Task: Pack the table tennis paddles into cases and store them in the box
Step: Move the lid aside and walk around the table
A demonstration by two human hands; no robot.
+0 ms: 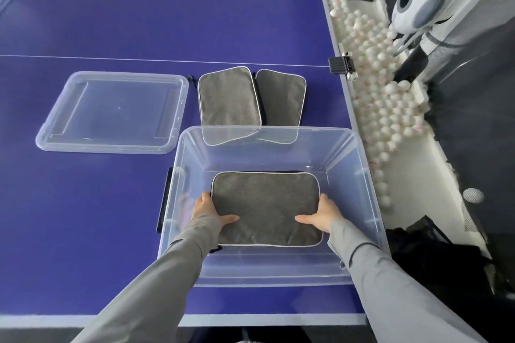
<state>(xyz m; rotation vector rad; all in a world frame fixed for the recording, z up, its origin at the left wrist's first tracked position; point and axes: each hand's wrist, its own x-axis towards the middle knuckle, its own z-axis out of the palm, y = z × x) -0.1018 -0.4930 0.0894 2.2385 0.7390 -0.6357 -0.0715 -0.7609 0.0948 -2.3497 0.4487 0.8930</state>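
Observation:
A grey paddle case [264, 205] with white piping lies flat inside the clear plastic box [362, 164] on the blue table. My left hand [207, 210] grips its left edge, thumb on top. My right hand [324, 213] grips the right edge the same way. Whether the case rests on the box floor or hovers just above it, I cannot tell. Two more grey cases, one [227, 97] beside the other [281, 96], lie on the table just behind the box, their near ends seen through the box wall.
The box's clear lid [111, 111] lies on the table to the left of the two cases. A trough with several white balls [384, 97] runs along the table's right edge, beside a white ball machine [429, 0]. A black clamp [341, 65] sits on that edge.

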